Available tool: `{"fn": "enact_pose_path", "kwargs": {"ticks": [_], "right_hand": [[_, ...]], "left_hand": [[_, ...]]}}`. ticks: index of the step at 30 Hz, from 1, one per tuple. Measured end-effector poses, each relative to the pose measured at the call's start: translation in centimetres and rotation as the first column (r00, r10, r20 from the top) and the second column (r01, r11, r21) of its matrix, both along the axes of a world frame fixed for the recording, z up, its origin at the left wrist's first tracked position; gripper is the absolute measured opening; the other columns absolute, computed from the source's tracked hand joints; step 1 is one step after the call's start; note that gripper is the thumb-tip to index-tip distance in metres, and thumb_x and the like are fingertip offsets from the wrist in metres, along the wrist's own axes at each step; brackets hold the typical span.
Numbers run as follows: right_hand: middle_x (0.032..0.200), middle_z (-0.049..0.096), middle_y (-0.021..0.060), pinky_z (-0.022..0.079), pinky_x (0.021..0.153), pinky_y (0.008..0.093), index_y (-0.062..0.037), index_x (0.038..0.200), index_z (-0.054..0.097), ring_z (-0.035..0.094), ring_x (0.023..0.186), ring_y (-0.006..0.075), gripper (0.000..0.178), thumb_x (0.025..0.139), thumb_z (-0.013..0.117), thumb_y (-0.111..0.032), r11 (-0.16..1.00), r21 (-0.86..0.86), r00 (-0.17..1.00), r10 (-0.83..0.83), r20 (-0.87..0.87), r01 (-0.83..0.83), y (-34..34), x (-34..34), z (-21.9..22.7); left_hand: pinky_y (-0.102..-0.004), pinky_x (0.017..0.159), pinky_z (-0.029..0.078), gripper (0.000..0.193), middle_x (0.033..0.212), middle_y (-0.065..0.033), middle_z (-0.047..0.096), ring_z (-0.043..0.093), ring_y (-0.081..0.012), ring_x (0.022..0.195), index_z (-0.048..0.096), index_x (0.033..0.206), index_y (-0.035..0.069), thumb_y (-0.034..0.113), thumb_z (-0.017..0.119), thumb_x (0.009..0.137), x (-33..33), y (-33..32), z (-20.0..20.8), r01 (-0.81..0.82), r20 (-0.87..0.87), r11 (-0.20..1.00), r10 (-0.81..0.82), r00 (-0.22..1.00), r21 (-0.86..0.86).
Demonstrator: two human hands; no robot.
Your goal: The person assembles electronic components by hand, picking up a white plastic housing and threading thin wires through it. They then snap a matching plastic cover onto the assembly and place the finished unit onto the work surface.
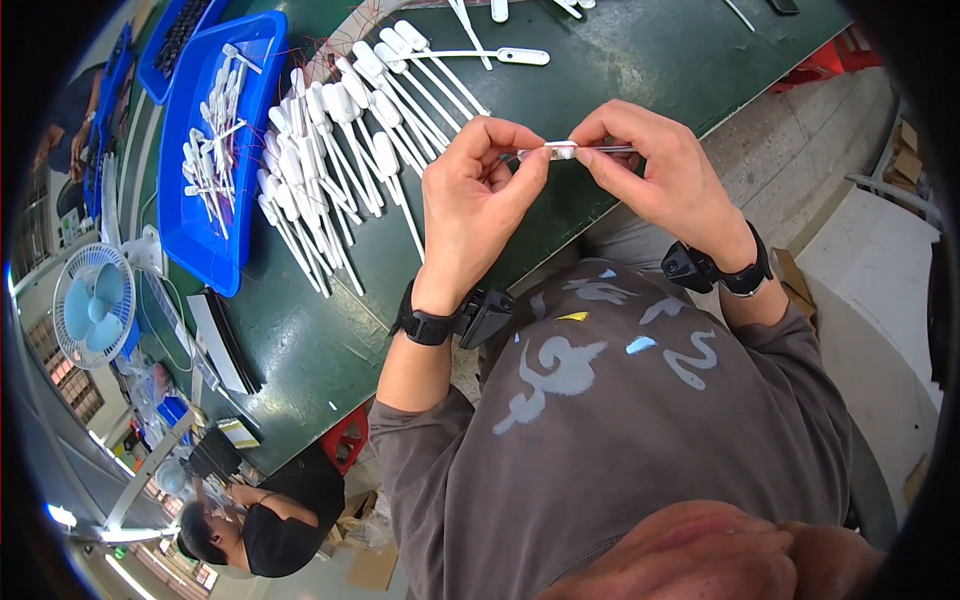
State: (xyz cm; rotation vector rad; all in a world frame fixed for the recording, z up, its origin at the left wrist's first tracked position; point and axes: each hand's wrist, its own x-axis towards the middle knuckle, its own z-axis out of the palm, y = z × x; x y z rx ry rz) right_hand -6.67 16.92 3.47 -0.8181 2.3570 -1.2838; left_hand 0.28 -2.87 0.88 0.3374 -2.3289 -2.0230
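Note:
My left hand [485, 190] and my right hand [665, 170] meet above the near edge of the green table, both closed in a pinch. Between the fingertips is a small white piece [562, 150], partly hidden by the thumbs. My left fingers grip its left end. A thin grey rod [615, 149] runs rightward from it between my right thumb and fingers. To the left of my hands lies a heap of white plastic sticks with rounded oval heads [340, 105]. One such stick with a slotted head [523, 57] lies beyond my hands.
A blue tray [222, 270] holding smaller white parts with red wires stands left of the heap. Behind it is another blue bin [155, 85] with dark pieces. A fan [95, 305] stands at the left. Another person [290, 510] sits at the table's lower left end.

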Motion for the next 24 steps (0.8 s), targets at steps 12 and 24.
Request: {"fn": "enact_pose_path", "kwargs": {"ticks": [12,24], "right_hand": [[0.081,0.058,-0.0003,0.042,0.065,0.0235,0.0004,0.106,0.067,0.05,0.071,0.0069,0.019,0.101,0.058,-0.015,0.991,-0.053,0.949,0.136,0.283,-0.126,0.8,-1.4,-0.2],[0.077,0.057,-0.0001,0.04,0.06,0.025,-0.0001,0.103,0.07,0.049,0.068,0.0077,0.016,0.098,0.061,-0.012,0.997,-0.063,0.992,0.044,0.117,-0.037,0.2,-0.7,-0.7]], "left_hand": [[-0.0229,0.049,0.033,0.012,0.06,0.0032,0.051,0.038,-0.0037,0.051,0.07,0.094,0.006,0.012,0.076,0.084,0.3,-0.4,0.8,0.101,-0.035,0.975,-0.11,0.993,-0.2],[-0.0218,0.05,0.032,0.014,0.072,0.0039,0.06,0.04,-0.0018,0.055,0.07,0.101,0.003,0.011,0.072,0.089,0.1,0.6,0.8,0.033,0.002,0.998,-0.033,0.999,-0.059]]}}
